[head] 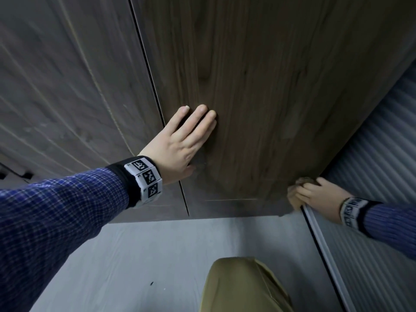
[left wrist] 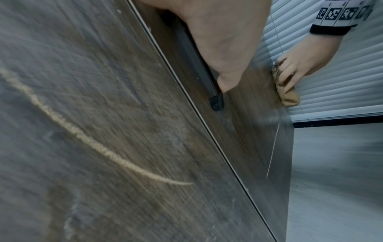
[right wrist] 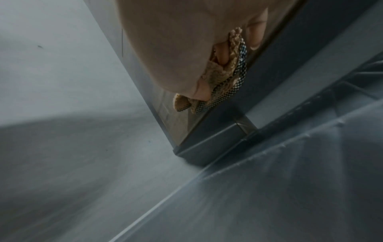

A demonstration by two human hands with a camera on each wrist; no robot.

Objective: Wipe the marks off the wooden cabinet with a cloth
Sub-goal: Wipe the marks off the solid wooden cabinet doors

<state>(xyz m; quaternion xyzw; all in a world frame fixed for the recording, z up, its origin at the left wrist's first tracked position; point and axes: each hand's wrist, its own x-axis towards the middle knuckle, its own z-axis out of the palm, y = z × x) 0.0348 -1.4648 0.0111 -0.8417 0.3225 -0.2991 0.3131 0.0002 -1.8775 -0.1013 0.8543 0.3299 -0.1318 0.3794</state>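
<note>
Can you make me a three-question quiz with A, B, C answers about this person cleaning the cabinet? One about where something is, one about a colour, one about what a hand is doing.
1. Where is the cloth?
A. On the floor
B. At the right edge of the cabinet door, low down
C. Draped over the left arm

2. What colour is the cloth?
A. Tan
B. Bright red
C. Green

3. What is the left hand doing?
A. Making a fist in the air
B. Gripping the cloth
C. Resting on the door with its fingers straight

Answers:
1. B, since the left wrist view shows the right hand holding the cloth against the door's right edge.
2. A, because it looks tan in the left wrist view.
3. C, as the head view shows straight fingers touching the wood.
</note>
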